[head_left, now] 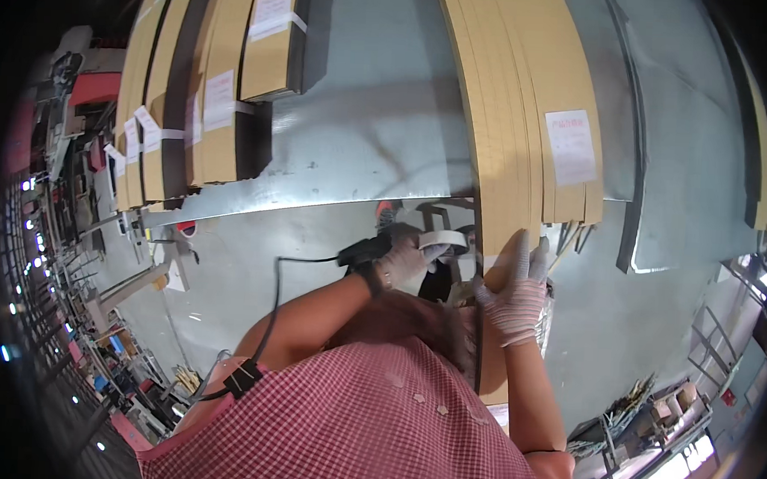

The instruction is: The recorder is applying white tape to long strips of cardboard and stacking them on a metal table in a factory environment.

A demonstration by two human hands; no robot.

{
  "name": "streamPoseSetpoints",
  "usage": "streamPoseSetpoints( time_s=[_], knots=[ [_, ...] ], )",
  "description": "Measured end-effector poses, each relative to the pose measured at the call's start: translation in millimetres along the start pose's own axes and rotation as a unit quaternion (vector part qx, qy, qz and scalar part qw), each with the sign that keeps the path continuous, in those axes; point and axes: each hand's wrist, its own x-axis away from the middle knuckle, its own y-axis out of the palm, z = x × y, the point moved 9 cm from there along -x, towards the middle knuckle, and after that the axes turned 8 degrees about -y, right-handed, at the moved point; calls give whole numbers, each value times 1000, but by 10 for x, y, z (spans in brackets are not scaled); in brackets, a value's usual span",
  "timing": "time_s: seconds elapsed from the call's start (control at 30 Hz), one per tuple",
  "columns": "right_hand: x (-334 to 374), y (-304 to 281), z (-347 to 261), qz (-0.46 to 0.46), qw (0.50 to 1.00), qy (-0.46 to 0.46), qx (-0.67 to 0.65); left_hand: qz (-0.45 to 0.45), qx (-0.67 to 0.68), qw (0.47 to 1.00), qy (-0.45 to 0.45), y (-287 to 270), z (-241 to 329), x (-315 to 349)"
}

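My left hand point(406, 258), gloved and with a dark device strapped at the wrist, is closed on a roll of white tape point(445, 238). The roll is just left of a long, narrow cardboard package point(499, 172) that runs away from me over the table's near edge. On the package's top lies my gloved right hand point(518, 304), its fingers stretched forward and the thumb out to the left. Further along, a white printed label point(571, 147) is stuck on the cardboard. I cannot tell whether any tape joins the roll to the package.
A grey metal-topped table point(362, 144) spans the space ahead. Several labelled long cardboard packages point(219, 82) with white bands lie at its left. To the right is another grey surface point(695, 167). A black cable point(276, 299) runs along my left arm. Racks and scrap point(624, 421) stand lower right.
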Motion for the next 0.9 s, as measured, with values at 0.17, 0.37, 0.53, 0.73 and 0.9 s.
streamPoseSetpoints(
  time_s=[0.17,0.37,0.53,0.73,0.9],
  knots=[
    [3,-49,-57,-11,1000,1,-24,-9,-119,979,164,509,889,647],
    [-71,-756,-603,-21,979,-187,-81,27,-283,923,258,860,1228,658],
    [-274,-713,-459,-229,944,-232,-51,108,-368,889,248,757,1149,561],
    [-531,282,1300,-147,989,3,16,71,-405,890,197,950,1269,576],
    [-294,-200,980,-47,929,114,-350,107,-282,938,169,586,1208,549]
  ],
)
